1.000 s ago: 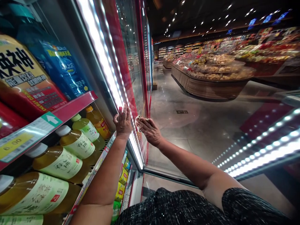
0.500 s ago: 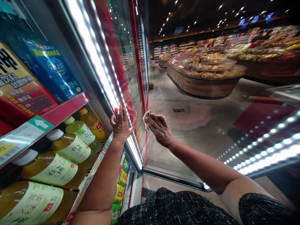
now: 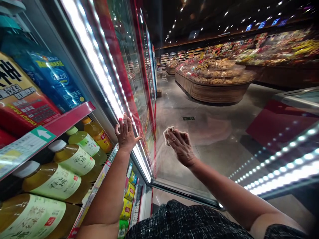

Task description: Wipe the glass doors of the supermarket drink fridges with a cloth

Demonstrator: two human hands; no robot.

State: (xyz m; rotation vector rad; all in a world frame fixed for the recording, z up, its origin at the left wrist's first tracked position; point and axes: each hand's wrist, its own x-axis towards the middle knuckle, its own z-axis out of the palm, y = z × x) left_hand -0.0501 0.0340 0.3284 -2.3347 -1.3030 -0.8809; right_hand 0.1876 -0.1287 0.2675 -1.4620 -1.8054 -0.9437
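Note:
My right hand presses a pale, crumpled cloth flat against the glass door, through which the shop floor shows. The fingers lie over the cloth and its edge sticks out at their tips. To the left, my left hand has its fingers spread and rests against the bright light strip on the cooler's side frame. Nothing shows in that hand. Bottles with pale green labels stand on the shelf left of my left forearm.
An upper shelf with a red edge holds a blue bottle and a red and yellow drink pack. Yellow packs sit lower down. Beyond the glass stands a wooden display island. The door's bottom frame crosses near my body.
My right hand has slid the cloth rightward and slightly down across the glass, away from the red edge. My left hand stays on the light strip, its thumb spread a little wider.

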